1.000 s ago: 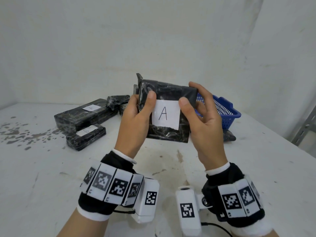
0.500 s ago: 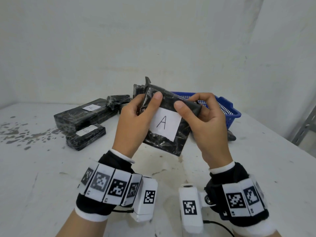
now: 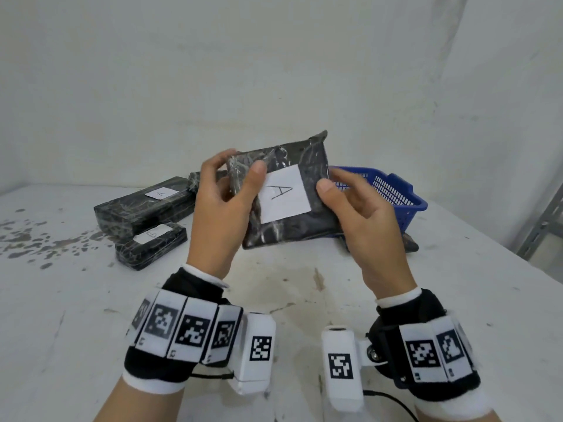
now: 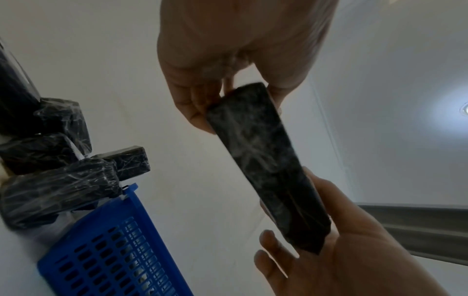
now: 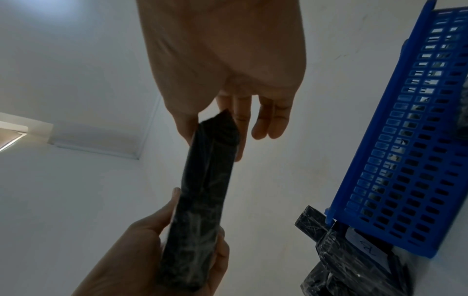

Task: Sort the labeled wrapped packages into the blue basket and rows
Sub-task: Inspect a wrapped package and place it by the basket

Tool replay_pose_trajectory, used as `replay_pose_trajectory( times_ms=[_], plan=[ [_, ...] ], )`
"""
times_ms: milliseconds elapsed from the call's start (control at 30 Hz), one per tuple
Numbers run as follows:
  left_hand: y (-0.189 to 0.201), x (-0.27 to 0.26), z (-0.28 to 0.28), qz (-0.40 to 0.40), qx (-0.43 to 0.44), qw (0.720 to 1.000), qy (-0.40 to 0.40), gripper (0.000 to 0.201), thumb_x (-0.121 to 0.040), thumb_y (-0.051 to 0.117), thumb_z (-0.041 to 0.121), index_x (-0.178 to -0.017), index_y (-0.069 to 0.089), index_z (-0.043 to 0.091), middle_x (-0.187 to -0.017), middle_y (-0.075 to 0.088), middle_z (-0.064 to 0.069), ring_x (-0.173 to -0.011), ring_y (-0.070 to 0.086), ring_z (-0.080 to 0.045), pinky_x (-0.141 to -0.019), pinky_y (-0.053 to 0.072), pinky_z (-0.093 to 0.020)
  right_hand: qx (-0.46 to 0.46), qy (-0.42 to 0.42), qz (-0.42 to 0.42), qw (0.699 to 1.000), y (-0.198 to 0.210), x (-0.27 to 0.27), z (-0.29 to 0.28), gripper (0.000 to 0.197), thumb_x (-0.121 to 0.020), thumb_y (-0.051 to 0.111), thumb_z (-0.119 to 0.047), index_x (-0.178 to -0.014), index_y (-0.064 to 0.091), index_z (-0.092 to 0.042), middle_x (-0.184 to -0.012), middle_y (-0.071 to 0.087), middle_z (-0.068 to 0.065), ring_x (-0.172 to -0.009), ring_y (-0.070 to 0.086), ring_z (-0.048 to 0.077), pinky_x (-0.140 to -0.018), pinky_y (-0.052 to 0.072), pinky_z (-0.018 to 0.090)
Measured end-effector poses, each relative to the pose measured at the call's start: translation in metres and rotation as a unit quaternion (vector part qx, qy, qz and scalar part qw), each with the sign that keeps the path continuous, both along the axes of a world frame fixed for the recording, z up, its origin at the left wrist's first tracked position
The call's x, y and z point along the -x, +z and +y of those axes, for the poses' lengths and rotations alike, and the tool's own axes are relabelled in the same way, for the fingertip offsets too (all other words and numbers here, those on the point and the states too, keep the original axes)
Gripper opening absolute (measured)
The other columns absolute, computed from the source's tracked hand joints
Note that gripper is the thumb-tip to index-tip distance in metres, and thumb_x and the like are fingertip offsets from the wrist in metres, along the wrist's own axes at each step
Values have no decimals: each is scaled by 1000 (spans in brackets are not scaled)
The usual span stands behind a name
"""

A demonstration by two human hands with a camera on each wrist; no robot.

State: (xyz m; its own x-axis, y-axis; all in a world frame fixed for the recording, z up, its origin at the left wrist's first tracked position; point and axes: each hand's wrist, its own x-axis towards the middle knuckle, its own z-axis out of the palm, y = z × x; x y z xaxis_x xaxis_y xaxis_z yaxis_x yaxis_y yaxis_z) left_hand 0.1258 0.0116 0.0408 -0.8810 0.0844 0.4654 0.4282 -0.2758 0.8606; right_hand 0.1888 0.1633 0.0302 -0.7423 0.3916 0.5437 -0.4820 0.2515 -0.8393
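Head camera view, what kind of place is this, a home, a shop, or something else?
Probably a bare workroom or storeroom set up for sorting. A stained white table stands against plain white walls, with black wrapped packages and a blue basket on it, and grey metal shelving at the right edge.

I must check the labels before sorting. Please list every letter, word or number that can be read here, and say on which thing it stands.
"A": white label on the held package, gripped by the left hand and right hand.
White label on the long package: a handwritten mark, too small to read.
White label on the small package: a mark, perhaps "B", not clear.
Wrist bands: only square coded markers, no words.
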Motion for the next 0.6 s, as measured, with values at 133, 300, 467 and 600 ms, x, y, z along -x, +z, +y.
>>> replay_pose_trajectory(
  times_ms=[133, 300, 467, 600],
  plan=[
    [0, 0, -1, 9, 10, 1000, -13, 56, -77, 68, 42, -125, 52, 19, -109, 70, 1, -99, 68, -11, -84, 54, -26, -42, -23, -25, 999, 0, 0, -1, 36, -81, 66, -56, -105, 70, -30, -91, 76, 2, -91, 72, 21, -88, 58, 48],
    [-4, -2, 1, 80, 48, 996, -9, 35, -92, 64, 21, -118, 48, 37, -100, 68, -6, -89, 67, -14, -80, 54, -25, -67, -57, -4, 996, -2, 0, 0, 42, -82, 61, -56, -115, 66, -31, -99, 74, -10, -90, 66, 29, -78, 60, 36],
    [-5, -2, 2, 67, 68, 995, -33, 36, -93, 59, 33, -127, 46, 36, -115, 66, 10, -104, 63, -1, -86, 49, -20, -25, -34, 0, 999, 0, -2, 3, 35, -86, 67, -40, -120, 57, -40, -103, 71, -3, -59, 66, 5, -53, 51, 17],
    [-2, -4, 3, 34, 78, 994, -65, 38, -97, 49, 43, -131, 51, 27, -103, 66, 12, -94, 62, -6, -80, 48, -24, 16, -5, -19, 1000, 2, -2, 2, 42, -84, 63, -48, -122, 63, -29, -105, 72, -2, -58, 67, 18, -53, 55, 27]
  ],
)
